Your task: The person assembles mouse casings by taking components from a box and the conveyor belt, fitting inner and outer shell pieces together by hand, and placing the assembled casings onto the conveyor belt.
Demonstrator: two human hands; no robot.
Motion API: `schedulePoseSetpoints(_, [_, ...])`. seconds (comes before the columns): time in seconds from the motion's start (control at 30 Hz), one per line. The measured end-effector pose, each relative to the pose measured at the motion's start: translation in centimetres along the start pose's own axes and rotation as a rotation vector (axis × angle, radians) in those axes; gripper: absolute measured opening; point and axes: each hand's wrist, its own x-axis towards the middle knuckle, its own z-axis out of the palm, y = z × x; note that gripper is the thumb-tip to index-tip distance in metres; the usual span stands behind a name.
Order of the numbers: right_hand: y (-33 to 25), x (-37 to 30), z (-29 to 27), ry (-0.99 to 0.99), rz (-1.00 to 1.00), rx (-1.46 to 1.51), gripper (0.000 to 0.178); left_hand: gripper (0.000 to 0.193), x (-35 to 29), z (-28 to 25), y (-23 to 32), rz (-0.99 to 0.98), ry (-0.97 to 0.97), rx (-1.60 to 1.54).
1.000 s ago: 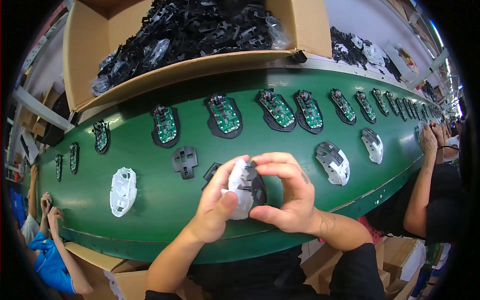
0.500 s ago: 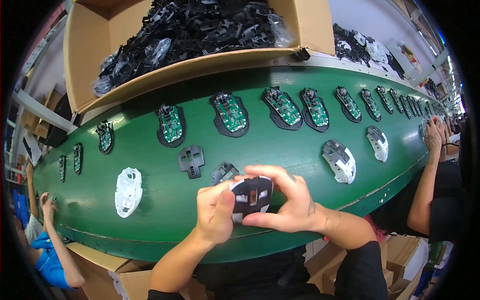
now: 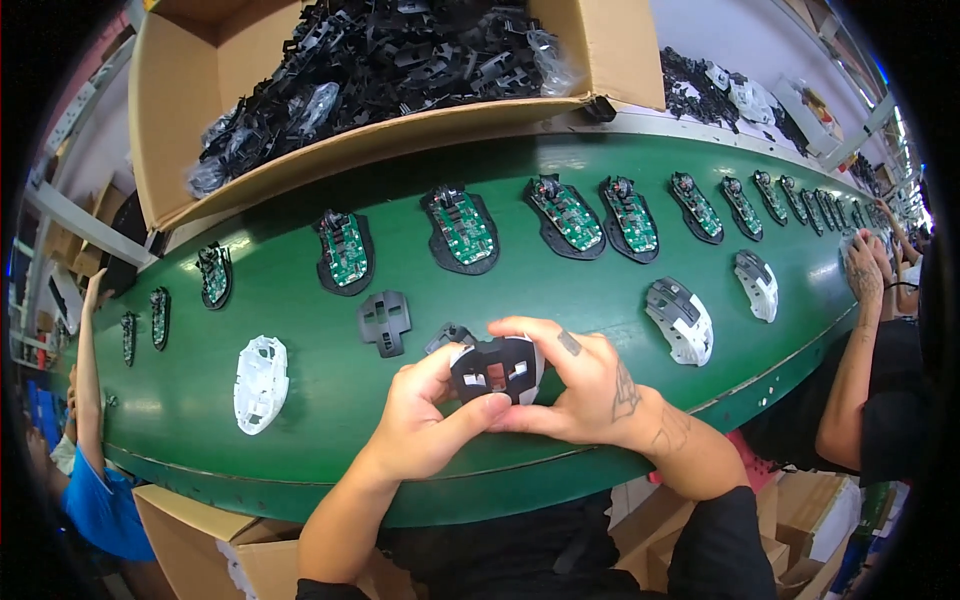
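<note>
Between my two hands is a computer mouse shell [image 3: 497,372] with a black cover piece and a little white at its edges. My left hand [image 3: 425,405] grips its left side, the thumb along the near edge. From the right, my right hand [image 3: 580,385] closes on it with thumb and fingers. Just beyond, a dark grey plastic cover [image 3: 450,337] lies partly hidden behind my hands. Another dark grey cover [image 3: 384,323] rests farther left, and a white mouse shell [image 3: 261,386] lies on the green belt left of my hands.
Mouse bases with green circuit boards [image 3: 464,230] line the green belt [image 3: 560,300]. Two white-and-grey mouse shells [image 3: 680,322] lie at the right. A cardboard box [image 3: 380,135] of black plastic parts stands behind. Co-workers' arms show at left [image 3: 88,380] and right [image 3: 850,370].
The shell in my hands has turned, and my left thumb has moved down to its near edge. At the far left, a co-worker's arm has reached up and forward.
</note>
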Motion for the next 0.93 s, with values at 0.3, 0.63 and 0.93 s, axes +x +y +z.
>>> schedulePoseSetpoints(0.3, [-1.2,-0.3,-0.4,-0.029,-0.082,-0.003,0.056,0.033,-0.9,0.1,1.3,0.312,0.036,0.408])
schedulePoseSetpoints(0.63, [-0.2,0.8,0.3,0.118,-0.195,0.043,0.060,0.051,-0.2,-0.1,0.8,0.767,0.373,1.134])
schedulePoseSetpoints(0.93, [0.4,0.5,1.1,0.115,-0.232,0.001,0.047,0.043,-1.2,-0.7,0.9,0.711,0.327,1.029])
